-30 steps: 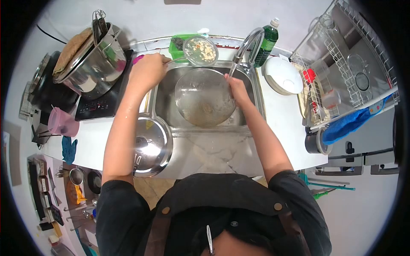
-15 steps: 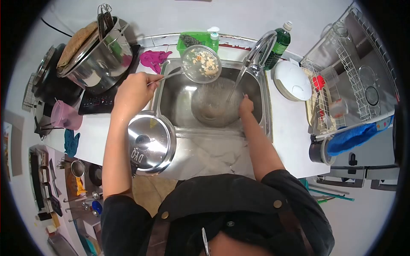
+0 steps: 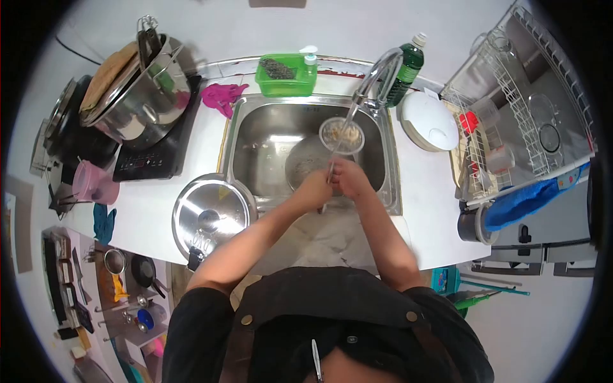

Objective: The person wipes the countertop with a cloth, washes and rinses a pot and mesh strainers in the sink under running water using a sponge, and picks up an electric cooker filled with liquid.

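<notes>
A round mesh strainer (image 3: 341, 135) with pale food scraps in it hangs over the sink, right beneath the tap (image 3: 378, 83). Its long handle points back toward me. My left hand (image 3: 311, 191) is closed around that handle. Close against it, my right hand (image 3: 351, 179) has its fingers curled on the handle too, partly hidden by the left. Below lies a round metal bowl (image 3: 300, 167) in the steel sink (image 3: 252, 137), its right side covered by the strainer and my hands.
A shiny pot lid (image 3: 214, 214) lies left of the sink, near an induction cooker (image 3: 143, 167) bearing a large pot (image 3: 137, 108). Behind stand a green tray (image 3: 287, 88) and a green bottle (image 3: 408, 67). At right are a white-lidded container (image 3: 429, 118) and a dish rack (image 3: 491, 159).
The strainer has moved right and toward me, under the tap, with my left hand. My right hand has left the bowl in the sink and come to the strainer's handle.
</notes>
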Demonstrator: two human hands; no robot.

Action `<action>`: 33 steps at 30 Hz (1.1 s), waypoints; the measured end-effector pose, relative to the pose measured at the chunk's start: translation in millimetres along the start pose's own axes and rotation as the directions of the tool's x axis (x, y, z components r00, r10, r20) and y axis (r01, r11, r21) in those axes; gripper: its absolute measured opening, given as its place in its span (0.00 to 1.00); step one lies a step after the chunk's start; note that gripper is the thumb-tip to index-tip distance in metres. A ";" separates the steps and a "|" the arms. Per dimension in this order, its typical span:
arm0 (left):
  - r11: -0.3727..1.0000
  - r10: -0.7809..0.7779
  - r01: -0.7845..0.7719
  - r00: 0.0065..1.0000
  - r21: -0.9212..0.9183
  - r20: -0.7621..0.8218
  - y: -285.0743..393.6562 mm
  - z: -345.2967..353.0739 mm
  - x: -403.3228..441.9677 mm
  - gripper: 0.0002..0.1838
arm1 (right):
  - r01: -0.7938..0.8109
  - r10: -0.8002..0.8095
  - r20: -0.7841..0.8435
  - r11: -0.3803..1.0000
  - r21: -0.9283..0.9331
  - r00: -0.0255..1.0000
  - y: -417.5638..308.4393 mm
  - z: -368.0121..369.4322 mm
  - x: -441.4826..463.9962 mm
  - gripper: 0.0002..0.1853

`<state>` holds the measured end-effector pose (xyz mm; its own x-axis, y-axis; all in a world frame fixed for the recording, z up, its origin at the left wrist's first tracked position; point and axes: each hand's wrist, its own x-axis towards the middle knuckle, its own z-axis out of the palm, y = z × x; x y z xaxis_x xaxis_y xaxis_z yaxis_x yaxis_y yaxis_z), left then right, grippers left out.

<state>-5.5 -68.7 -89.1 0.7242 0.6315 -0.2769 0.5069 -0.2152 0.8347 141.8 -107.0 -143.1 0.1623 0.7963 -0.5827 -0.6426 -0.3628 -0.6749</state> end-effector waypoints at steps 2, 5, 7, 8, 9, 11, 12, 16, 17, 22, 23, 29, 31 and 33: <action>0.972 0.167 -0.180 0.981 0.152 0.094 -5.6 7.5 19.8 0.14 | 0.056 -0.053 0.017 0.984 -0.167 0.998 7.0 -12.0 9.7 0.14; 0.887 0.179 -0.221 0.974 0.406 0.139 -9.2 -57.8 75.1 0.13 | -0.028 0.017 -0.105 0.994 -0.107 0.994 3.6 -8.8 -3.8 0.11; 0.932 0.124 -0.053 0.976 0.359 -0.179 21.9 -114.5 93.5 0.12 | -0.028 0.011 -0.097 0.983 -0.180 0.995 2.7 -18.8 -3.9 0.10; 0.838 0.304 -0.080 0.891 0.540 -0.338 21.0 -140.4 115.0 0.13 | -0.028 0.009 -0.091 0.976 -0.217 0.996 1.9 -22.4 -3.4 0.10; 0.714 0.505 -0.095 0.756 0.694 -0.416 10.5 -161.0 133.3 0.17 | 0.012 -0.034 -0.087 0.970 -0.244 0.996 0.3 -19.8 -6.8 0.10; 0.640 0.549 -0.009 0.705 0.769 -0.449 2.0 -193.6 164.9 0.21 | 0.091 -0.118 -0.072 0.949 -0.300 0.990 -4.8 -6.2 -22.0 0.10; 0.582 0.565 0.010 0.714 0.813 -0.414 -6.9 -203.8 175.8 0.20 | 0.092 -0.106 -0.039 0.958 -0.273 0.994 -8.3 -2.5 -26.3 0.10; 0.412 0.561 0.098 0.757 0.906 -0.337 -15.8 -222.8 208.5 0.16 | 0.069 -0.059 0.054 0.974 -0.215 0.997 -11.0 -0.3 -30.8 0.10; 0.388 0.546 0.123 0.768 0.913 -0.335 -11.2 -227.1 211.1 0.14 | 0.058 -0.045 0.068 0.975 -0.214 0.997 -9.6 -1.3 -30.5 0.10; 0.809 0.182 0.042 0.931 0.587 -0.318 33.7 -262.9 179.1 0.15 | 0.009 -0.014 -0.029 0.987 -0.161 0.999 1.4 -3.9 -35.0 0.10; 0.895 0.065 0.015 0.984 0.446 -0.165 33.7 -270.6 173.1 0.16 | 0.008 -0.014 -0.041 0.990 -0.143 0.999 2.5 -4.9 -35.3 0.10; 0.806 0.204 -0.163 0.979 0.570 -0.008 6.7 -227.5 146.4 0.25 | 0.028 -0.034 -0.032 0.983 -0.180 0.999 1.3 4.4 -30.3 0.09; 0.830 0.328 -0.169 0.918 0.531 -0.222 7.5 -211.1 162.9 0.28 | 0.048 -0.052 -0.014 0.977 -0.210 0.999 3.3 7.8 -24.4 0.09; 0.849 0.416 -0.177 0.804 0.497 -0.425 8.9 -193.6 205.3 0.29 | 0.043 -0.047 -0.015 0.973 -0.225 0.999 6.0 9.5 -17.0 0.08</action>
<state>57.2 203.2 -46.4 0.5948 0.7345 0.3267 0.5347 -0.6650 0.5214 128.0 -118.1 -132.9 0.2040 0.8050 -0.5571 -0.4501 -0.4282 -0.7836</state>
